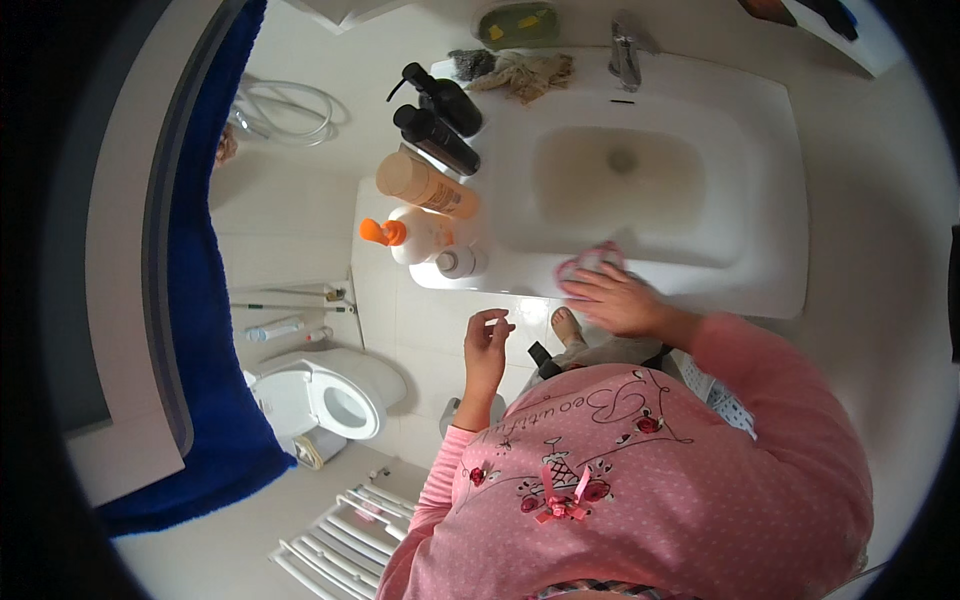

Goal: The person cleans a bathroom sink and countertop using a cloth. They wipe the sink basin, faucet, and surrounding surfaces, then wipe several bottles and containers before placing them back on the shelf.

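My right hand point(619, 300) lies flat on a white cloth with a pink edge point(592, 264), pressed to the front rim of the white washbasin point(675, 281). Cloudy brownish water point(577, 180) stands in the basin below the chrome faucet point(625, 60). In front of my body, off the basin's front edge, my left hand point(487, 337) hangs with bent fingers and holds nothing. Along the basin's left side stand two black bottles point(442, 142), a peach-coloured bottle point(435, 187), a white bottle with an orange pump point(420, 234) and a small white bottle point(461, 262).
A crumpled beige cloth point(529, 73) and a grey scouring pad point(472, 64) lie at the basin's back left corner, near a green soap dish point(517, 26). A toilet point(349, 405), a blue towel point(195, 300) and a white towel rack point(337, 547) are at the left.
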`<state>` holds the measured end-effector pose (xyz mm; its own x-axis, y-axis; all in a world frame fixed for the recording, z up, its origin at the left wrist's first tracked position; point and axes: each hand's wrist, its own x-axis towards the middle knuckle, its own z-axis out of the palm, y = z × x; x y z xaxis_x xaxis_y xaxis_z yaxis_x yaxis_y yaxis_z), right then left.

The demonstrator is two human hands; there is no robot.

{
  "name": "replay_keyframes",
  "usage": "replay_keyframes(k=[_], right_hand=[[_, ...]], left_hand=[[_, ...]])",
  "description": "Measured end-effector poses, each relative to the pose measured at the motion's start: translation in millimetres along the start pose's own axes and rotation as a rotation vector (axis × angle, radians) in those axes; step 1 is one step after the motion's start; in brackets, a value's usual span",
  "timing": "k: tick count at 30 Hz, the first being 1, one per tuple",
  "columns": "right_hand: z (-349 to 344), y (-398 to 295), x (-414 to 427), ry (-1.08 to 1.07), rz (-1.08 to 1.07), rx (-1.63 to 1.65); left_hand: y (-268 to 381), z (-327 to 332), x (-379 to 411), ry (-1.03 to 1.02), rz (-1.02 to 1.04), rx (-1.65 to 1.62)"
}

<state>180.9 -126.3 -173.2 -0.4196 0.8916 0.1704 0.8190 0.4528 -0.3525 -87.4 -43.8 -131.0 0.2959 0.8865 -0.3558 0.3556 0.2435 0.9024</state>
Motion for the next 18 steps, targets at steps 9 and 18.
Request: replay_keyframes(k=[9,18], right_hand=[[39,-20,28,0.183,0.178,0.019],[-38,11,-215,0.377,0.891,-0.254]], left_hand=[[0,3,30,-0.273,0.098,0.091],[-8,33,28,-0.475,0.102,0.109]])
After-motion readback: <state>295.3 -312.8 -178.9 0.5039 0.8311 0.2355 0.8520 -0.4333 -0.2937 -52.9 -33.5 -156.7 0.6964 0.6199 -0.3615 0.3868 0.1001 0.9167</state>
